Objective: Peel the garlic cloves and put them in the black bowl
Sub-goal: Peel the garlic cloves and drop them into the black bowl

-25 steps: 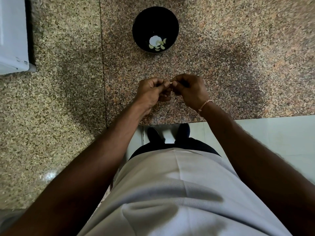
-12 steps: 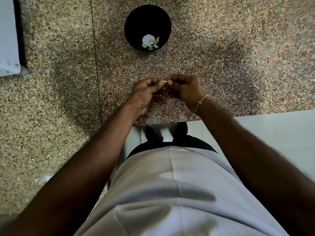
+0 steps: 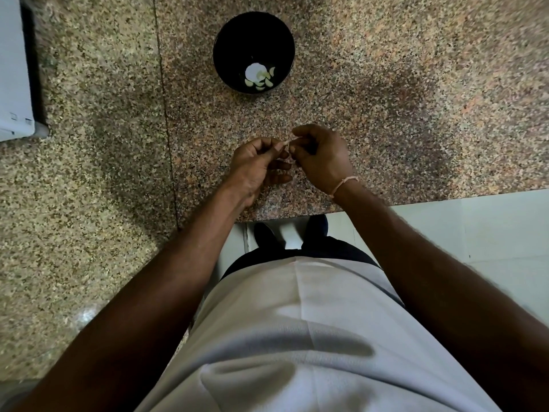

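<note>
Your left hand [image 3: 255,165] and right hand [image 3: 322,157] meet above the granite counter [image 3: 416,99], near its front edge, knuckles almost touching. Left thumb and forefinger pinch a garlic clove [image 3: 285,143]; only a pale sliver shows between the fingertips. Right fingers [image 3: 300,132] are curled in and nip the same sliver from the 3 o'clock side. Rest of the clove is hidden behind the fingers, so you can't tell how much skin is on it. Remaining left fingers are folded under the palm, pointing toward the right hand.

Black bowl [image 3: 225,55] sits on the counter at 12 o'clock from your hands, well apart from them. Inside it: a whitish round patch plus several peeled cloves [image 3: 269,82] lying at the bottom, toward the near side.

Thin pink thread band [image 3: 344,184] on your right wrist. White appliance [image 3: 13,69] at the 10 o'clock edge of the view, standing on the counter. Counter seam [image 3: 166,114] runs from 12 to 6 o'clock left of the bowl. Pale floor tiles [image 3: 490,233] and dark shoes [image 3: 267,236] show below the counter edge.
</note>
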### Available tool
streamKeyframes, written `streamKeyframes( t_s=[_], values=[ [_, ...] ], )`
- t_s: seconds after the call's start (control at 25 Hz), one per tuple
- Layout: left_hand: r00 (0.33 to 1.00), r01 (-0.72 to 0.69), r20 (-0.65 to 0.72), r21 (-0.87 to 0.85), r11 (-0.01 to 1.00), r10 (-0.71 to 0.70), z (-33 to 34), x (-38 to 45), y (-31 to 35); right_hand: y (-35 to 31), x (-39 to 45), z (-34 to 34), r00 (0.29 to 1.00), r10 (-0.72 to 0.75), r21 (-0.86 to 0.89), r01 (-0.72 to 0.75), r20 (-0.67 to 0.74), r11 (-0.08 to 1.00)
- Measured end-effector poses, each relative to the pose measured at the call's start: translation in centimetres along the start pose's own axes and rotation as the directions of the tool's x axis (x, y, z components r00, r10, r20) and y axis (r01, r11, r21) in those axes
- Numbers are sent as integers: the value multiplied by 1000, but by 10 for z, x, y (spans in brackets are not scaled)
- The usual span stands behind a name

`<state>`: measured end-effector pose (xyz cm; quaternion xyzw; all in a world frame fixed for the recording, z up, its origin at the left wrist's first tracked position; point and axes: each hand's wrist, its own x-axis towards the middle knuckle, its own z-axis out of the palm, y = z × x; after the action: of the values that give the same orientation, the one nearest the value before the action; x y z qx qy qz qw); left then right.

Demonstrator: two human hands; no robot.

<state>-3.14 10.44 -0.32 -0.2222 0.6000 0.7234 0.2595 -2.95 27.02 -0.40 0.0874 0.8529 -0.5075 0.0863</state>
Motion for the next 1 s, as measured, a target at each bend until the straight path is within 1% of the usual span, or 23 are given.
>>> streamKeyframes(
  t_s=[0.08, 0.16, 0.2, 0.28, 0.4, 0.48, 0.64, 0.8, 1.0],
  values=[
    [1000, -11, -17, 3, 1000, 11, -1, 1, 0, -3, -3, 0, 988, -112, -103, 101, -104, 989],
    [999, -31, -7, 39, 999, 31, -1, 0, 1, -6, -5, 3, 976, -180, -154, 161, -120, 975],
    [999, -43, 4, 59, 997, 43, -1, -1, 1, -6, -5, 5, 978, -176, -147, 159, -109, 976],
    [997, -67, 29, 79, 995, 65, -1, -3, 3, -7, -4, 5, 989, -118, -93, 109, -89, 990],
    [995, -79, 60, 70, 994, 75, -2, -4, 6, -4, -1, 2, 999, -25, 56, 26, -25, 998],
    [995, -77, 70, 67, 995, 72, -4, -4, 7, -4, 1, 0, 1000, 9, 142, -10, 12, 990],
    [996, -67, 66, 68, 995, 62, -2, -5, 8, -3, 2, 1, 999, 44, 182, -49, 30, 982],
    [996, -69, 52, 60, 996, 66, -4, -3, 5, -1, 4, 3, 992, 111, 240, -124, 64, 963],
    [996, -91, 25, 56, 994, 89, -7, -2, 1, -2, 5, 5, 989, 133, 259, -144, 61, 955]
  ],
)
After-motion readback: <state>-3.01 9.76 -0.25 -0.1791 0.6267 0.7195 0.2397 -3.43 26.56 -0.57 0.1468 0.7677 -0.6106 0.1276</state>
